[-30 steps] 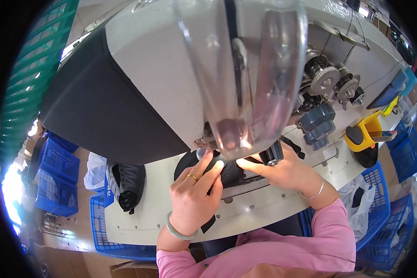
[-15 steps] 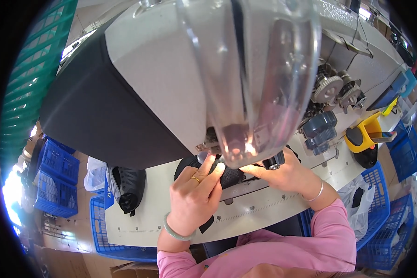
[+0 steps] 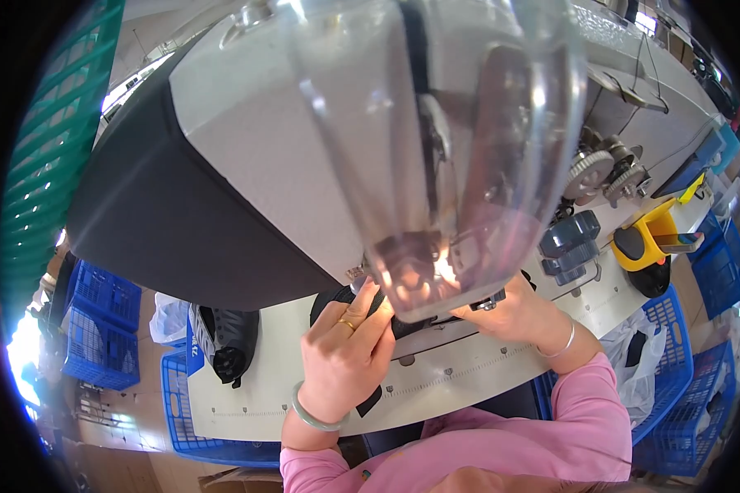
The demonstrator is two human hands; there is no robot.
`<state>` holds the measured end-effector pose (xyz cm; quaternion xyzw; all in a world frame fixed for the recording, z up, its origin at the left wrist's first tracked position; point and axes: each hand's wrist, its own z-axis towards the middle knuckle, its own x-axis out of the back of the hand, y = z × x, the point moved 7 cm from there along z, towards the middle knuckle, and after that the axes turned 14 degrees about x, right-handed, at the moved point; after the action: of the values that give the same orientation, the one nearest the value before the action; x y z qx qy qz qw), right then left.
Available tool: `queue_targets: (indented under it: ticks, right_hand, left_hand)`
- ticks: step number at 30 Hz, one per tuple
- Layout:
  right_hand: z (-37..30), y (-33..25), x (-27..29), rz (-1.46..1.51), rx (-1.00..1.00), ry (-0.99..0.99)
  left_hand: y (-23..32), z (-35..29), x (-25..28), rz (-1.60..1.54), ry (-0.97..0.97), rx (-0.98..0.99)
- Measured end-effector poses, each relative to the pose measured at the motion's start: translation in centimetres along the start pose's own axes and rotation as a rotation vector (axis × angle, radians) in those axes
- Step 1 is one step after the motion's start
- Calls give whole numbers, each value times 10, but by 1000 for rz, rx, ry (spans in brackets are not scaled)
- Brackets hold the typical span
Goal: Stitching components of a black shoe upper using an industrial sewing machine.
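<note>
My left hand, with a ring and a pale bangle, has its fingers stretched forward and pinched on a black piece of material under the sewing machine head. A dark tail of material hangs below that hand. My right hand reaches in from the other side. Its fingertips are hidden behind the clear plastic guard, so I cannot see what they touch. The guard also hides most of the needle area, where a light glows.
Dark shoe uppers lie left on the pale table. A yellow-and-black tool stands at the right beside the machine's dark knob. Blue baskets flank the table, one with a white plastic bag.
The machine and its guard appear slightly shifted in view, and the guard covers more of both hands' fingertips. My right hand has moved slightly right; less of the black piece shows.
</note>
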<state>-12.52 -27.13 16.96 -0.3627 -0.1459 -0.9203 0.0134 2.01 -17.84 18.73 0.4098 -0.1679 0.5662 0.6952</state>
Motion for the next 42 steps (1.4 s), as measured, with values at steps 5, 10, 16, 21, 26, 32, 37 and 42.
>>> queue_targets:
  ticks: [5,10,16,21,26,32,37,42]
  right_hand:
    - [3,1,4,45,-89,48]
    - [4,1,2,-9,-78,-34]
    - [3,-1,-5,0,-85,-18]
    - [-7,0,-12,113,-208,-75]
    - [-7,0,-16,137,-226,-78]
    - [-7,5,-19,222,-265,-34]
    - [-4,7,-20,101,-206,0]
    - [2,3,-16,-44,-117,20]
  left_hand:
    - [3,-1,-1,32,58,15]
    - [5,-1,-3,58,104,-4]
    - [-2,3,-1,-3,123,-64]
    - [-4,3,-2,-13,108,-50]
    - [-4,4,-1,-14,122,-56]
    - [-4,3,-2,8,131,-40]
    - [-4,2,-4,27,137,-45]
    - [-4,1,-3,16,154,-62]
